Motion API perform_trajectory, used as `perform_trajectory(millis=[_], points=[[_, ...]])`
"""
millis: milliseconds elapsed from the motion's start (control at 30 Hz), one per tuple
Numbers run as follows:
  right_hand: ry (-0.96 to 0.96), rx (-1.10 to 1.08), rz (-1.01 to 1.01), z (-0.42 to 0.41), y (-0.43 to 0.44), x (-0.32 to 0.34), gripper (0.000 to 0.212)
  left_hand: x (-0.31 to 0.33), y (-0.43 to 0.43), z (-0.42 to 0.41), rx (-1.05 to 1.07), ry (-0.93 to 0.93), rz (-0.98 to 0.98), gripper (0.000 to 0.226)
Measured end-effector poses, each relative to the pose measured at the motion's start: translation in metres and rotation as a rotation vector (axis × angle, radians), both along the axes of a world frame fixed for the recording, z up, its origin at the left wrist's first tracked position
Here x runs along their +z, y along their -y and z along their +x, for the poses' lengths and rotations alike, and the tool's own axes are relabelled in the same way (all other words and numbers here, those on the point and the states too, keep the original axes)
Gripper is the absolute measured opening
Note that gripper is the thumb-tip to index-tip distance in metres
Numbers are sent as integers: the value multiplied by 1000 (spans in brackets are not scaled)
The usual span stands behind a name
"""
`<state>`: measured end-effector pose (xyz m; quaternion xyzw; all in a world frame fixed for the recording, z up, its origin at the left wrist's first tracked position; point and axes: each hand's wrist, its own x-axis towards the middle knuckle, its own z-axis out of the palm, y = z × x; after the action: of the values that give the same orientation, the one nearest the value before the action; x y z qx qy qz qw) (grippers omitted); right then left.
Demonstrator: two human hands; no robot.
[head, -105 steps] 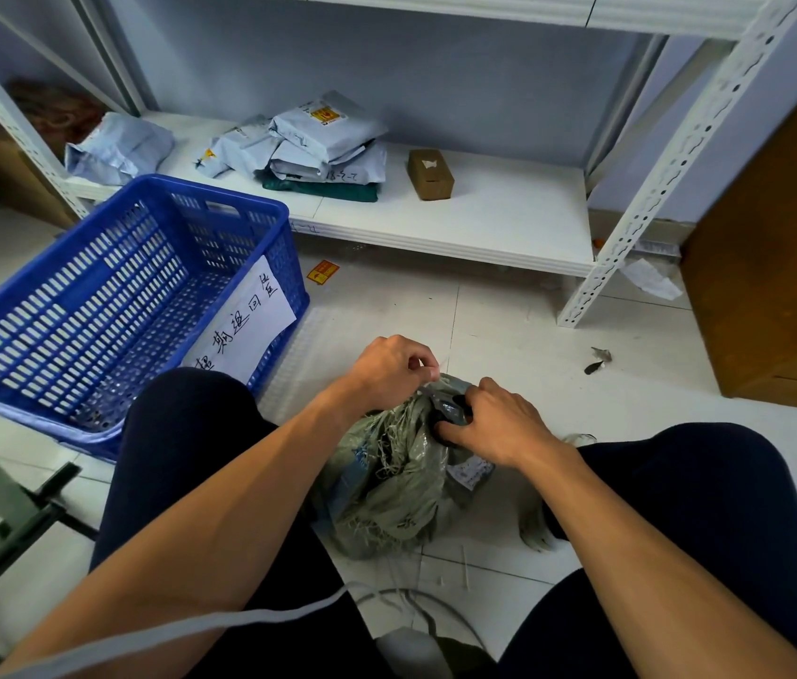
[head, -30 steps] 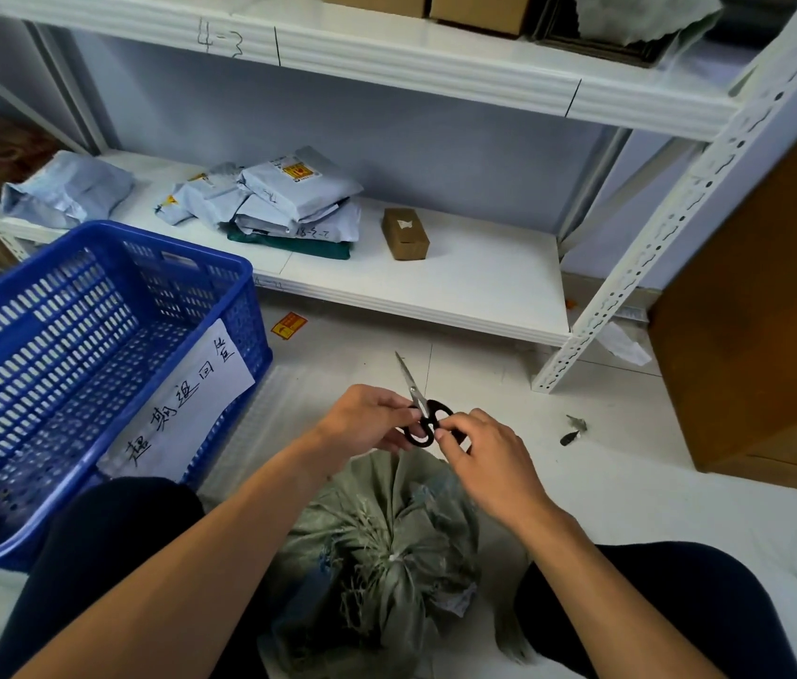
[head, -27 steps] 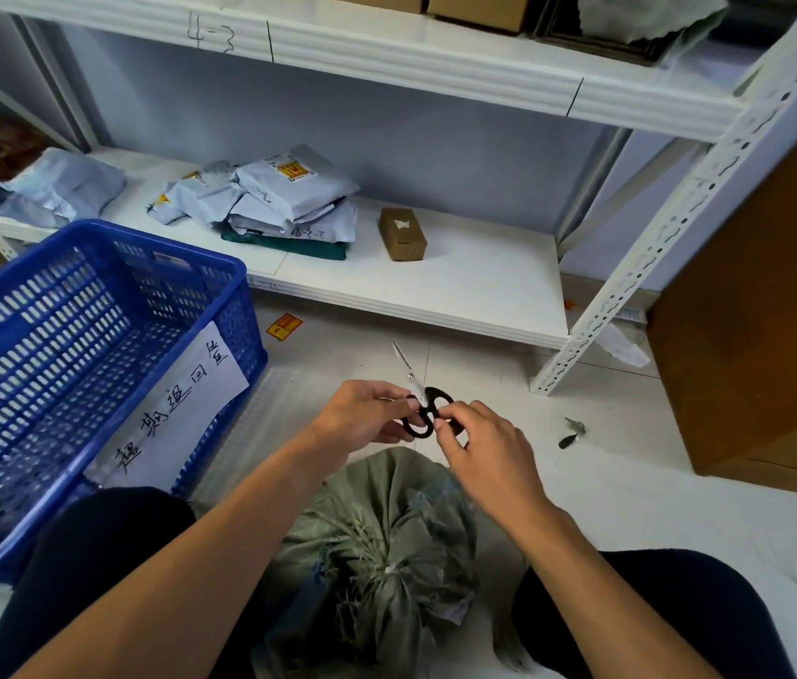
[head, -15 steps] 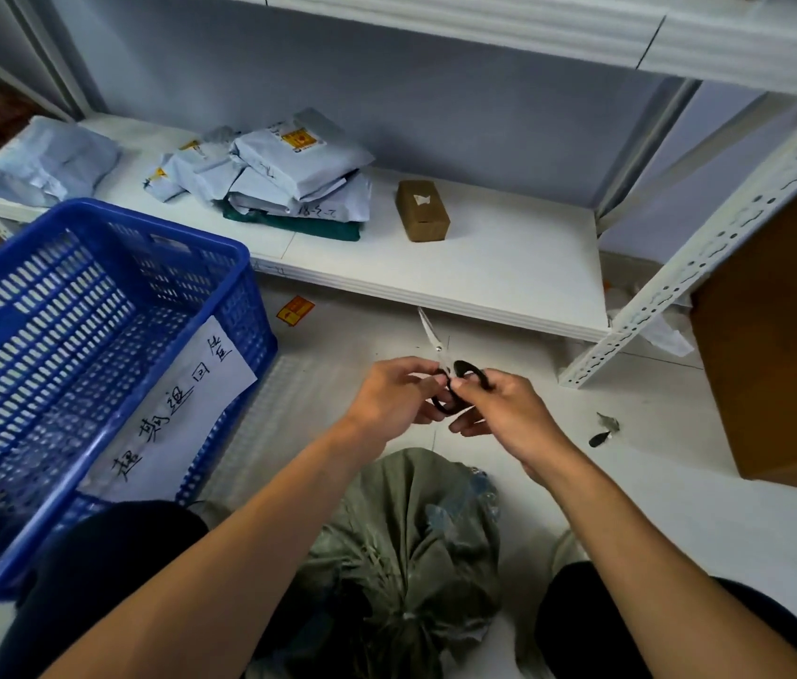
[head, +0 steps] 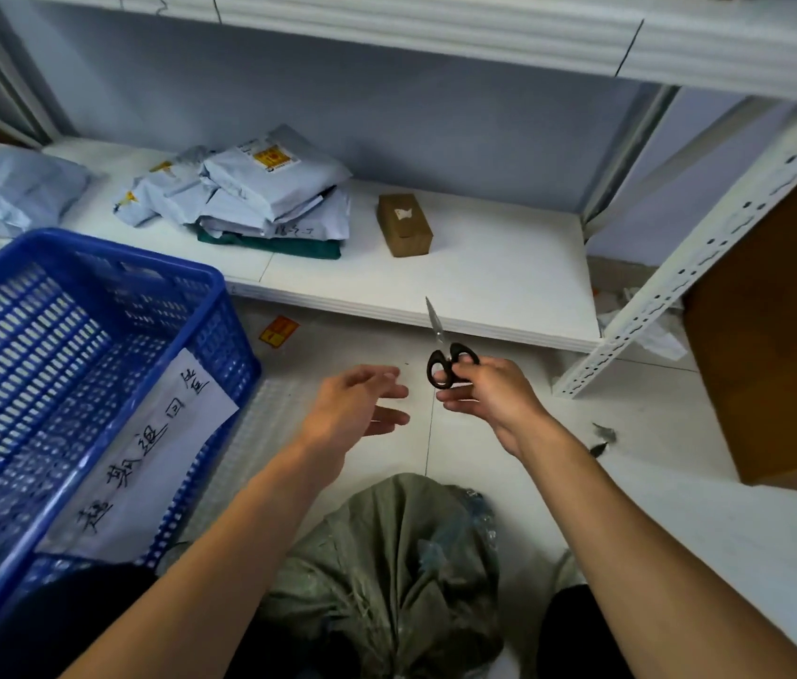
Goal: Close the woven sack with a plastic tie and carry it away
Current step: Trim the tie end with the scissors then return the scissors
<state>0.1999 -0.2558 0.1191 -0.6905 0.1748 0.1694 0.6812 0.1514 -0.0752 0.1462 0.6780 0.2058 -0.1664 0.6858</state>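
right hand (head: 494,401) grips scissors (head: 441,346) | left hand (head: 354,409) has let go, fingers loose

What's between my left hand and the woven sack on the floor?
In the head view, only bare floor tile with a grout line shows between the left hand and the woven sack; nothing else lies there.

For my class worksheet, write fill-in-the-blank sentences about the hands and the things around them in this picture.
The right hand grips the black-handled ____. The left hand is open and holds ____. The basket left of the woven sack is ____. The brown box sits on a white ____. Missing: scissors, nothing, blue, shelf.
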Motion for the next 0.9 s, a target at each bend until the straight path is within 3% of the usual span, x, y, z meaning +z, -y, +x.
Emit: perform_trajectory(millis=[200,500,733,900], points=[[-82,-135,57,57,20,-41,14,-4,-11,12,80,-66,-205,26],[-101,-386,-11,134,61,-98,9,-23,-10,29,90,-102,-160,28],[-140,-436,240,164,72,-118,9,-24,-7,25,-47,-117,-48,27],[-116,-518,412,166,85,-121,22,-21,-3,21,-41,-58,35,26]])
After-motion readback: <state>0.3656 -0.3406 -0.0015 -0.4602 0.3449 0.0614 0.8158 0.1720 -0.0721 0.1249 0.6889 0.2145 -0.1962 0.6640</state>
